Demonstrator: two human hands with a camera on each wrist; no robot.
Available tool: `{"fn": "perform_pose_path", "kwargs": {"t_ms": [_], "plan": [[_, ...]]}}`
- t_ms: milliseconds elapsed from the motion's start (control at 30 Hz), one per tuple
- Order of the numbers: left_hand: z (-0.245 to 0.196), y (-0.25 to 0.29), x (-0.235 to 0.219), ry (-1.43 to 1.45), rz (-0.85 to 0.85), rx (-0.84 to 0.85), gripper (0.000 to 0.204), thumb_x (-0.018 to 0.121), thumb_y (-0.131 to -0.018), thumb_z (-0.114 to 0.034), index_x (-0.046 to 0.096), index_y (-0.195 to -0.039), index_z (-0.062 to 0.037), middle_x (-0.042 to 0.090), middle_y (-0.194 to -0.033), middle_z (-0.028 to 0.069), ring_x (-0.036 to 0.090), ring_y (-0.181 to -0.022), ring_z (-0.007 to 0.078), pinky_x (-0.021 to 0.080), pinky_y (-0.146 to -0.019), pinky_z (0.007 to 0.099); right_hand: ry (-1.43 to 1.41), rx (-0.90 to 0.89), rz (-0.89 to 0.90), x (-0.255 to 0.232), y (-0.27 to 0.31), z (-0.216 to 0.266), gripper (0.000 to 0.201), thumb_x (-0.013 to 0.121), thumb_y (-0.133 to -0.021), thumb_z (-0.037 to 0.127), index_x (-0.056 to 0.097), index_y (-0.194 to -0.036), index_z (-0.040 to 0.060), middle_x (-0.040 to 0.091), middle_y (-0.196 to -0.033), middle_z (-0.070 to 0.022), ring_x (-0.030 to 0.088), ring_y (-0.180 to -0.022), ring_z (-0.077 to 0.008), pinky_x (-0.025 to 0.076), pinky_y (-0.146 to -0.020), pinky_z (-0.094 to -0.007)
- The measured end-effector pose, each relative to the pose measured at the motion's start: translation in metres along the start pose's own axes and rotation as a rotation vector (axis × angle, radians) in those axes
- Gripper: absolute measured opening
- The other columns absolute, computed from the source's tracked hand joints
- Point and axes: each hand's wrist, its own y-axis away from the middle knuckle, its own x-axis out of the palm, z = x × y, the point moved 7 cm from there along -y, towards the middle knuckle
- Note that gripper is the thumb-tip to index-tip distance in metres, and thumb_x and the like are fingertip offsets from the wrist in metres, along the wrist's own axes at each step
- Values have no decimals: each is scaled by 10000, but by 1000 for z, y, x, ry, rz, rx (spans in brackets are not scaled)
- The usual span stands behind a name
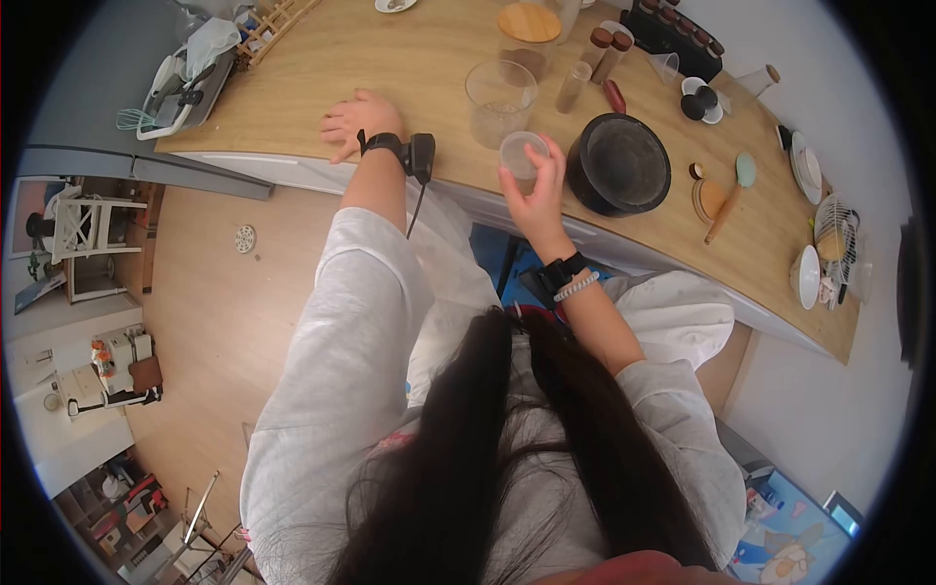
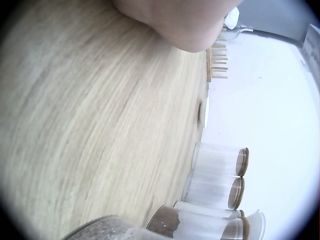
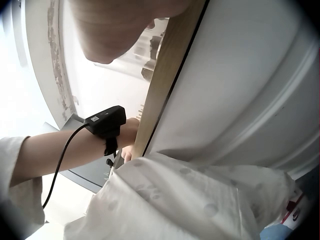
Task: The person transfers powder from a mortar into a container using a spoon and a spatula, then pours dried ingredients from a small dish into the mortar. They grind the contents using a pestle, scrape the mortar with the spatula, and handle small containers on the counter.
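In the head view, the right hand (image 1: 538, 200) holds a small clear cup (image 1: 520, 168) between thumb and fingers, just left of a black pot (image 1: 624, 166). A large clear container (image 1: 500, 102) with some pale contents stands beyond the cup. The left hand (image 1: 359, 122) rests on the wooden counter (image 1: 283, 88) near its front edge, fingers spread, holding nothing. Part of the left hand (image 2: 185, 22) shows at the top of the left wrist view. The right wrist view has part of the right hand (image 3: 120, 30) at the top; the cup cannot be made out there.
A wooden-lidded jar (image 1: 529, 27) and brown-capped jars (image 1: 575, 86) stand at the back. Right of the pot lie a red item (image 1: 613, 96), a wooden-handled utensil (image 1: 722, 216) and white bowls (image 1: 805, 277). A rack with dishes (image 1: 180, 93) occupies the left end.
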Motion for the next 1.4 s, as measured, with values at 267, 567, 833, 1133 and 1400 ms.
{"fn": "perform_pose_path", "kwargs": {"t_ms": [267,567,833,1133,1400], "plan": [[-1,1,-1,1,13,4,482,389,-864,-359,464,-1139,31,411,-1215,153,347,-1127,308,192,-957,668,-11,-23,10,-1,2,-3,483,713,-754,136,424,-1117,0,377,-1260,-261,423,-1140,-411,374,-943,-444],[4,3,-5,124,18,8,397,441,-842,-344,493,-1091,-40,459,-1140,129,370,-1149,307,173,-970,663,-16,-14,7,-2,1,-6,483,712,-737,132,424,-1105,10,405,-1211,-243,463,-1078,-404,420,-886,-418],[13,29,-27,458,-108,151,340,500,-827,-346,498,-1082,-120,478,-1121,106,383,-1160,287,116,-1001,637,-140,48,75,-7,-7,-3,449,701,-754,165,423,-1066,0,439,-1145,-219,476,-1057,-363,413,-881,-384],[24,182,-95,1451,674,502,400,312,-969,-346,463,-1147,-21,498,-1136,113,458,-1096,240,313,-977,333,-776,82,-123,-73,-27,92,538,749,-726,131,406,-1124,16,470,-1152,-154,467,-1122,-210,409,-929,-339],[21,262,-121,1737,1374,186,674,194,-922,-578,456,-1217,-31,547,-1140,96,546,-1024,214,449,-830,331,-526,5,53,-109,-20,109,495,721,-718,50,399,-1094,72,398,-1306,-172,478,-1139,-219,422,-924,-331]]}}
